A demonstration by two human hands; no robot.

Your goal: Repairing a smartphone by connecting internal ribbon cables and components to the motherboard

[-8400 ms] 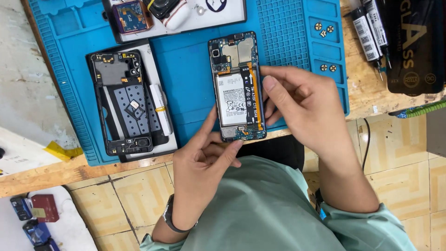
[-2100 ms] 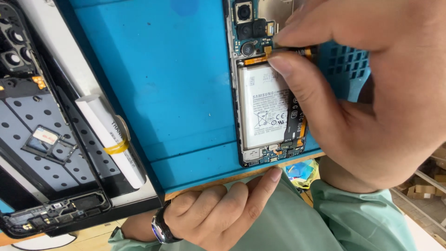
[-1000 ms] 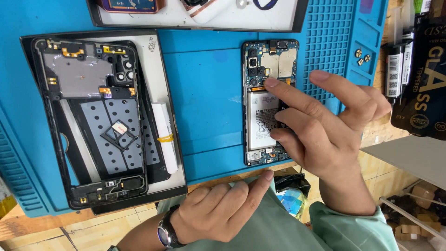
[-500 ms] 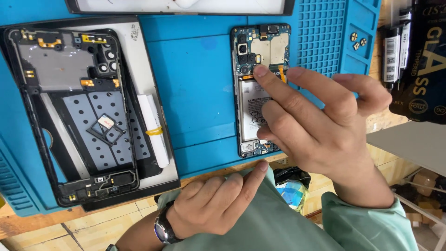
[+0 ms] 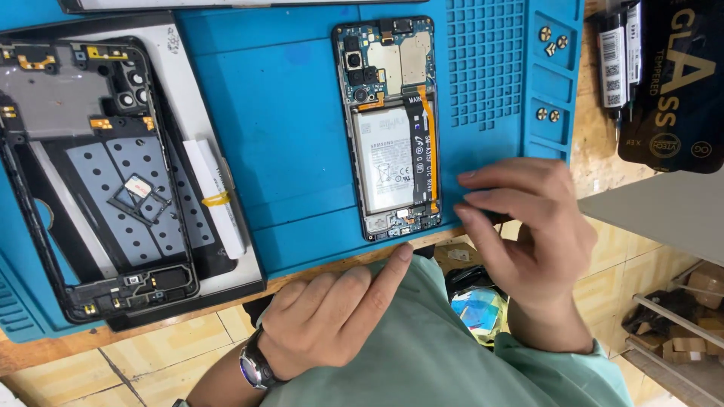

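Note:
An opened phone [image 5: 388, 128] lies back-up on the blue work mat [image 5: 286, 113], showing its battery, circuit board and an orange flex cable. My left hand [image 5: 324, 316] rests at the table's near edge, fingers curled, its index fingertip touching the mat edge just below the phone's bottom. It wears a wristwatch [image 5: 253, 369]. My right hand [image 5: 528, 234] hovers to the right of the phone over the mat's near corner, fingers bent downward and holding nothing that I can see.
A black phone mid-frame [image 5: 98, 173] lies on a white panel at the left, with a white strip [image 5: 215, 196] beside it. Small screws [image 5: 550, 41] sit in the mat's right-hand trays. Black flat packages [image 5: 671, 83] and tubes [image 5: 618, 53] lie at the far right.
My right hand has lifted off the phone's battery area and moved right, so the whole phone now shows. My left hand stays at the table edge.

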